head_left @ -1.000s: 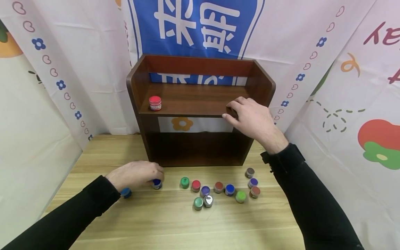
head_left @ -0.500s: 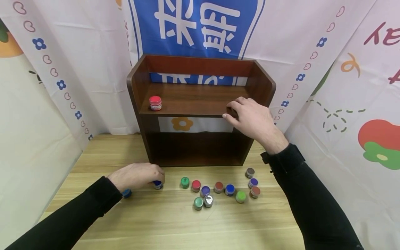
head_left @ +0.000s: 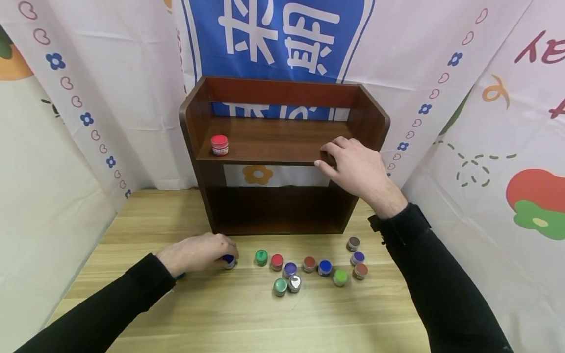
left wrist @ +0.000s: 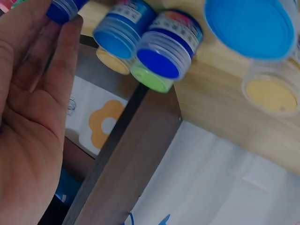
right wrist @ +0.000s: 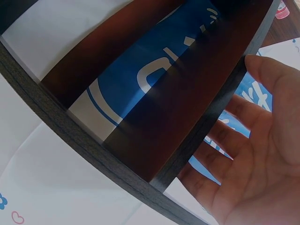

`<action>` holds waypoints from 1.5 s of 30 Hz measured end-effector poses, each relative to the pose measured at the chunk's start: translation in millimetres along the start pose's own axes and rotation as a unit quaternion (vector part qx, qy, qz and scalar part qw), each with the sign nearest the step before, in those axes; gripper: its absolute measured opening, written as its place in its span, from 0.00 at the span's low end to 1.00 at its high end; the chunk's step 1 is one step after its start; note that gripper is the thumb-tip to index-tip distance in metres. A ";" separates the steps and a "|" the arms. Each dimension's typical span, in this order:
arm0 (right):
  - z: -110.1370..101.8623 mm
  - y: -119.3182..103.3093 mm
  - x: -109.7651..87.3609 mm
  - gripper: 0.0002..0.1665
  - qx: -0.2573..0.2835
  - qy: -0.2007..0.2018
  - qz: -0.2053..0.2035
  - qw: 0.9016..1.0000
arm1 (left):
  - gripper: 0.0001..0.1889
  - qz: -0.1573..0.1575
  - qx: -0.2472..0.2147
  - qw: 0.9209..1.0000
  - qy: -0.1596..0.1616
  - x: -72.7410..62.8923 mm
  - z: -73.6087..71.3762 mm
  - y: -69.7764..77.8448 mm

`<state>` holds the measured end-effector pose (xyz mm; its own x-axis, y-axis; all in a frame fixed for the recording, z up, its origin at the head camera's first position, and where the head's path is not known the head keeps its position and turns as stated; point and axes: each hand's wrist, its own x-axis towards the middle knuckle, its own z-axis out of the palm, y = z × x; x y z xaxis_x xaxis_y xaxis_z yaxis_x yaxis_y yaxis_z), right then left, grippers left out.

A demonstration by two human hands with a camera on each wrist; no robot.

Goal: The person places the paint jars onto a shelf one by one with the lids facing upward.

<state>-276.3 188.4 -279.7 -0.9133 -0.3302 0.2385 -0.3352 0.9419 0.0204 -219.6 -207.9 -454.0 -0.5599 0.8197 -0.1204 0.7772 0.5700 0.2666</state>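
A: Begin at the left. What shows first?

B: A sliver of 1 light-blue jar, mostly hidden by the left hand, on the left part of the worktop. Then 1 shelved red jar, on the upper board of the brown shelf, near its left end and front edge.

A: And the left hand?

B: Its fingertips pinch 1 dark-blue jar just in front of the shelf's lower left corner; a fingertip pinch seems apt for something so small and round.

A: How many beyond it?

B: 11, spread toward the shelf's lower right corner: 3 green jars, 1 red-lidded jar, 2 purple jars, 1 silver jar, 2 brown jars, 1 blue jar, 1 grey jar. Lids face up, so colours probably read easily.

A: The right hand?

B: It grips the board's front edge near the right end, presumably steadying the shelf.

A: Total?

B: I can't tell; the left wrist view shows overlapping jars.
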 end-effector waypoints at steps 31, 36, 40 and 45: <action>-0.4 -1.1 -0.5 0.35 -0.001 -0.002 0.004 1.000 | 0.13 -0.053 0.031 0.995 0.081 3.5 -47.3 28.1; 0.2 -1.2 -0.1 0.35 -0.002 -0.001 0.002 1.000 | 0.14 -0.060 0.026 0.993 0.098 -0.7 -64.7 31.6; 0.2 -1.0 0.5 0.35 -0.001 -0.002 0.002 1.000 | 0.15 -0.058 0.034 0.991 0.118 -4.3 -80.7 34.9; 0.0 -1.1 0.5 0.35 -0.001 -0.004 0.003 1.000 | 0.14 -0.051 0.048 0.986 0.148 -8.3 -99.2 39.8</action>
<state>-276.4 187.2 -279.7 -0.9174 -0.3248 0.2300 -0.3292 0.9441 0.0202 -212.6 -197.5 -347.5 -0.6853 0.7134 0.1467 0.7278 0.6635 0.1733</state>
